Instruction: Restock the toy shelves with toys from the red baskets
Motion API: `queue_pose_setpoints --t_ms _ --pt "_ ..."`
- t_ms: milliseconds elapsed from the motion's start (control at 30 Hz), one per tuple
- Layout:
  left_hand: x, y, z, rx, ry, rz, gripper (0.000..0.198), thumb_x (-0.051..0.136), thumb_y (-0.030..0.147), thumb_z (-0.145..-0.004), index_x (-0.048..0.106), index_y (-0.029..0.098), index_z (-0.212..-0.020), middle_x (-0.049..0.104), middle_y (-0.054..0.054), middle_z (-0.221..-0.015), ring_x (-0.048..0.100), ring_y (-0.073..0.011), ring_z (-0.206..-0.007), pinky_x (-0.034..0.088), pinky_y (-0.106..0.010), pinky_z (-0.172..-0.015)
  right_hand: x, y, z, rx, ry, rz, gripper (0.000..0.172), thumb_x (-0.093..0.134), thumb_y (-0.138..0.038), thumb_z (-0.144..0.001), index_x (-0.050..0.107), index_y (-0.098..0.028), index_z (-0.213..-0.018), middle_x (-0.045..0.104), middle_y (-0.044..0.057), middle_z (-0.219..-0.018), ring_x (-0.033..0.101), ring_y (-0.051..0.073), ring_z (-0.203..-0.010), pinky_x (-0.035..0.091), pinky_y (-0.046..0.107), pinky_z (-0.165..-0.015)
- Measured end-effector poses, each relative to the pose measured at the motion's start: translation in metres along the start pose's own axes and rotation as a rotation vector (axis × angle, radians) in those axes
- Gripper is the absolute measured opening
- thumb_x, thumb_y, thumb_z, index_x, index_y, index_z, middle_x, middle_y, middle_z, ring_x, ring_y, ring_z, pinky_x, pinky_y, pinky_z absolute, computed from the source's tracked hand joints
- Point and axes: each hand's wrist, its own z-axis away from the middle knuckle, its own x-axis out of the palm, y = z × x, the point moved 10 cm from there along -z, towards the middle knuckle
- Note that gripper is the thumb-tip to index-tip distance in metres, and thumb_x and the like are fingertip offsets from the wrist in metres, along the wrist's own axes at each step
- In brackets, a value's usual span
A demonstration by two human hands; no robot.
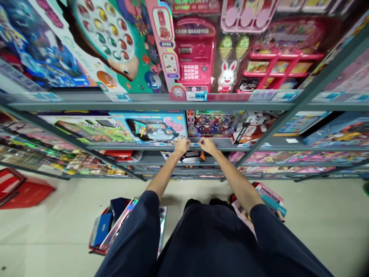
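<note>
We hold our left hand (182, 146) and right hand (208, 145) pinched narrow, contents unclear, at the twelve-o'clock shelf edge (138, 146), where a slip could jolt the figurine pack (211, 124) just beyond.

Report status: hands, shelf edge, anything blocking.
Left hand, right hand: both curled at shelf edge, grip unclear. Boxed figures just behind. Nothing seen blocking either hand.

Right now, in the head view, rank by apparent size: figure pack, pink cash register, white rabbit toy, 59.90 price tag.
Largest to smallest:
1. Pink cash register
2. Figure pack
3. White rabbit toy
4. 59.90 price tag
</note>
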Motion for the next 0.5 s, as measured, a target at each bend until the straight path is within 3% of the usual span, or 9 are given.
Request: queue_pose_setpoints --t_ms 100,267,400,500 --pt "-0.002 0.007 0.003 0.002 -0.002 0.001 0.039 0.049 0.034 -0.108 0.079 0.016 -0.125 0.082 -0.012 -0.090 0.075 -0.0211 -0.102 0.054 -0.027 -0.097 -0.001 0.002 -0.003 0.037 0.008 -0.008 0.016 0.065 -0.038 -0.101 0.074 -0.025 -0.098 0.081 0.005 -0.104 0.072 0.022 -0.100 0.051 0.029 -0.084" --pt "-0.008 0.021 0.014 -0.041 0.030 -0.079 0.041 0.044 0.033 -0.110 0.079 0.018 -0.126 0.081 -0.020 -0.116 0.076 -0.0277 -0.113 0.054 -0.033 -0.100 -0.015 0.000 0.008 -0.007 0.030 -0.038 0.014 0.068 -0.038 -0.100 0.074 -0.025 -0.099 0.081 0.005 -0.100 0.074 0.022 -0.097 0.055 0.030 -0.087" --pt "-0.027 0.053 0.021 -0.021 0.050 -0.119 0.049 0.039 0.042 -0.112 0.063 0.024 -0.150 0.081 -0.018 -0.115 0.078 -0.0300 -0.111 0.055 -0.037 -0.100 -0.075 0.011 0.030 -0.080 0.162 -0.057 0.027 0.054 -0.033 -0.107 0.069 -0.023 -0.126 0.076 0.012 -0.130 0.070 0.025 -0.119 0.052 0.039 -0.109" --pt "-0.064 0.087 0.014 0.031 0.121 -0.122 0.055 0.036 0.045 -0.113 0.047 0.025 -0.163 0.081 -0.017 -0.115 0.079 -0.0310 -0.109 0.056 -0.038 -0.098 -0.145 0.022 0.044 -0.159 0.307 0.013 0.039 0.043 -0.033 -0.110 0.064 -0.019 -0.139 0.061 0.018 -0.154 0.055 0.031 -0.144 0.041 0.050 -0.124"
